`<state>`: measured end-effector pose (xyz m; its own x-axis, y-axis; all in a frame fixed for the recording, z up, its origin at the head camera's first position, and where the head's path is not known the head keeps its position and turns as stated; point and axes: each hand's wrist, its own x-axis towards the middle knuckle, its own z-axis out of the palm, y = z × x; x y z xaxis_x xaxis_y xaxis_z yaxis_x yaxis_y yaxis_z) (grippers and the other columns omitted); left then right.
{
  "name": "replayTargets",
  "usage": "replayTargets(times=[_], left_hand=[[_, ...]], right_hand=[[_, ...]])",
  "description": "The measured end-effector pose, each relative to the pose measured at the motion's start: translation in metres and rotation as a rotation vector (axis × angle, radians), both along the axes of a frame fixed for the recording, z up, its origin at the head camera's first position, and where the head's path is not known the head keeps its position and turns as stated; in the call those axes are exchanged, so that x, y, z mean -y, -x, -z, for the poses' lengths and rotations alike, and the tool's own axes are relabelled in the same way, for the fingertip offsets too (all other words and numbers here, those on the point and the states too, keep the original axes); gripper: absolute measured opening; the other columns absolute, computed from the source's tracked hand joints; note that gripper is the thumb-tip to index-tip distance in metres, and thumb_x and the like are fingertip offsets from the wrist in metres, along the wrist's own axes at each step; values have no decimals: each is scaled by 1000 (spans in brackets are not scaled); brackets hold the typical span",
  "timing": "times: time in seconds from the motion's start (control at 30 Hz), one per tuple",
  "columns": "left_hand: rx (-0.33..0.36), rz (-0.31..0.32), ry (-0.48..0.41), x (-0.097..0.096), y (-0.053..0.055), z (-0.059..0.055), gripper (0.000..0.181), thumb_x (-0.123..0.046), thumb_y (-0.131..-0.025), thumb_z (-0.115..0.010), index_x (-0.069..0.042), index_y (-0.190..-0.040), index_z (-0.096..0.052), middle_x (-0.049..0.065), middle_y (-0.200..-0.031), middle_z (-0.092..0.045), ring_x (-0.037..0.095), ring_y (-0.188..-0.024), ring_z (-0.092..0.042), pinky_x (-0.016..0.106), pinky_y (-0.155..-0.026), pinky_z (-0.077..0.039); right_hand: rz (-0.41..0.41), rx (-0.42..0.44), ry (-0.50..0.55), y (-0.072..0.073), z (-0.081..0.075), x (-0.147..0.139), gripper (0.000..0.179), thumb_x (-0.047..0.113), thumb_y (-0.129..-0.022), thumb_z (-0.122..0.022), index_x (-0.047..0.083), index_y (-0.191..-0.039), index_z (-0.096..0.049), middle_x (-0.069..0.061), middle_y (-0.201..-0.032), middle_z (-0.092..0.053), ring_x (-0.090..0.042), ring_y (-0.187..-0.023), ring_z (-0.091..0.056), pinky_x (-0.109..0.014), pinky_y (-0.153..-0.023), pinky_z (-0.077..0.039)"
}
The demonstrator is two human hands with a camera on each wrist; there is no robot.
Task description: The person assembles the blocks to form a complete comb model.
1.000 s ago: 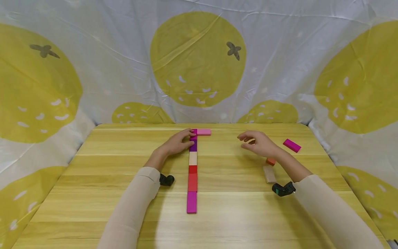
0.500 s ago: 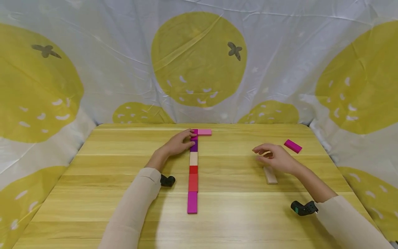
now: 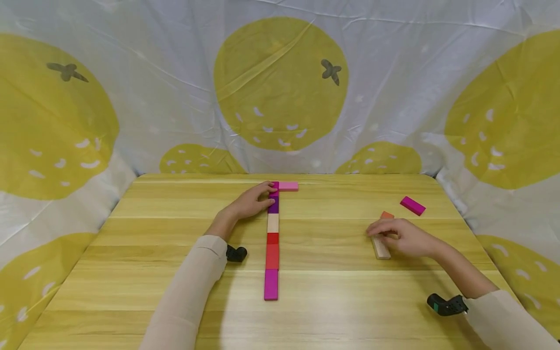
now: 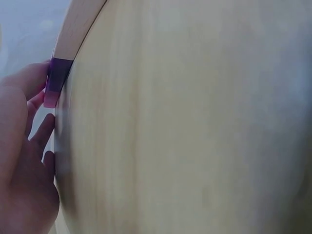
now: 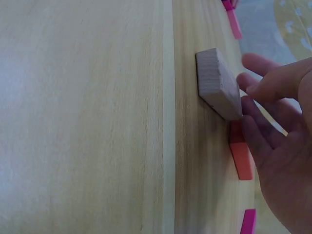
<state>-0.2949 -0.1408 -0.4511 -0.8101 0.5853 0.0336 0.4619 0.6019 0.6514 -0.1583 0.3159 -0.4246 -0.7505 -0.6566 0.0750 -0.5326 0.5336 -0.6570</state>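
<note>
A single-file line of coloured wooden blocks lies on the table, with a beige block [image 3: 273, 223] and a red block [image 3: 272, 256] in it. At its far end my left hand [image 3: 249, 201] rests with the thumb on the purple block [image 3: 273, 206] and fingertips on the magenta block [image 3: 275, 185]. To the right, my right hand [image 3: 407, 237] is over the far end of a plain wooden block [image 5: 217, 80], its fingers loosely bent around that end. Whether they grip it cannot be told. Just beyond that block lies an orange block [image 3: 387, 215].
A pink block [image 3: 288, 186] lies crosswise at the line's far end. Near the table's right side is a loose magenta block [image 3: 412, 206]. The wooden table [image 3: 175, 301] is backed by a white cloth [image 3: 175, 97] with yellow fruit prints.
My right hand has moved right and toward me, past the orange block, and lowered to the plain wooden block. The left hand has stayed on the line's far end.
</note>
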Motion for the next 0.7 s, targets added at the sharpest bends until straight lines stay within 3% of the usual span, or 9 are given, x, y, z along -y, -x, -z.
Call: replayTargets(times=[0.17, 0.33, 0.53, 0.7], left_hand=[[4, 1, -5, 0, 0, -1, 43, -20, -106, -61, -1, -144, -57, 12, -160, -41, 32, -150, -32, 46, -123, -25], [-2, 0, -5, 0, -1, -2, 42, -20, -106, -61, -1, -143, -57, 11, -159, -43, 33, -149, -34, 46, -122, -27], [-7, -3, -11, 0, -2, -3, 42, -19, -106, -60, 0, -143, -57, 13, -160, -42, 34, -149, -33, 46, -123, -26], [5, -6, -12, 0, -4, -4, 42, -19, -107, -60, 0, -144, -56, 13, -161, -40, 34, -150, -31, 46, -123, -24]], right_hand=[[-71, -52, -134, -1, -3, 0, 51, -23, -85, -57, 10, -117, -78, -13, -131, -66, -39, -122, -61, -29, -96, -54], [-118, -117, -164, 0, -5, 2, 47, -21, -81, -65, 10, -114, -78, -15, -129, -66, -41, -117, -62, -36, -93, -57], [-131, -144, -161, 5, -4, 5, 33, -6, -83, -81, 13, -110, -78, -1, -114, -70, -24, -102, -66, -38, -85, -59], [-91, -65, -164, 9, -6, 7, 36, -4, -82, -82, 22, -106, -75, 11, -108, -67, -13, -95, -60, -34, -80, -57]])
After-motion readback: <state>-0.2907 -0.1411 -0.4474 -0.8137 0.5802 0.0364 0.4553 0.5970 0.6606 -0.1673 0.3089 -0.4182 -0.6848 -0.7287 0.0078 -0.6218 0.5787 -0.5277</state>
